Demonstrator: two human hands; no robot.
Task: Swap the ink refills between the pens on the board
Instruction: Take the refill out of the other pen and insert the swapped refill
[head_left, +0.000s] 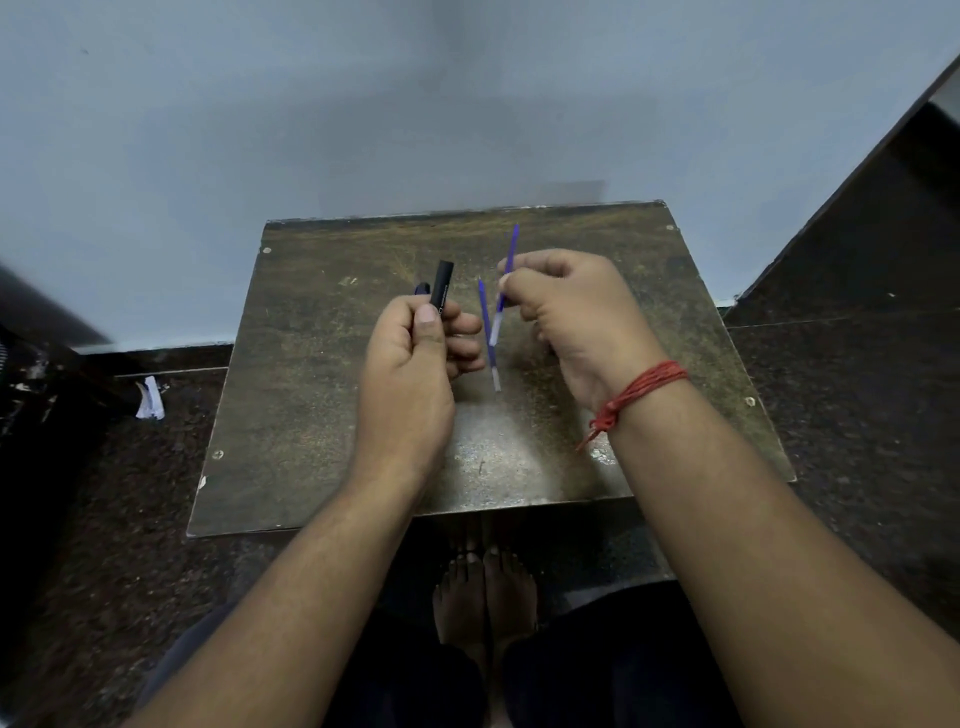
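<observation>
My left hand (415, 353) is closed around a black pen barrel (441, 286) that sticks up past my thumb, open end away from me. My right hand (566, 312) pinches a thin blue ink refill (506, 275) between thumb and fingers, tilted, with its pale end pointing down toward the board. A second blue refill (488, 338) lies on the worn brown board (311, 389) between my two hands. A small dark blue pen part (422, 287) shows just behind my left fingers; I cannot tell whether it rests on the board.
The board rests on a dark speckled floor (857, 415) against a pale grey wall (311, 130). A crumpled white paper scrap (150, 400) lies on the floor to the left. My bare feet (483, 597) show below the board's near edge.
</observation>
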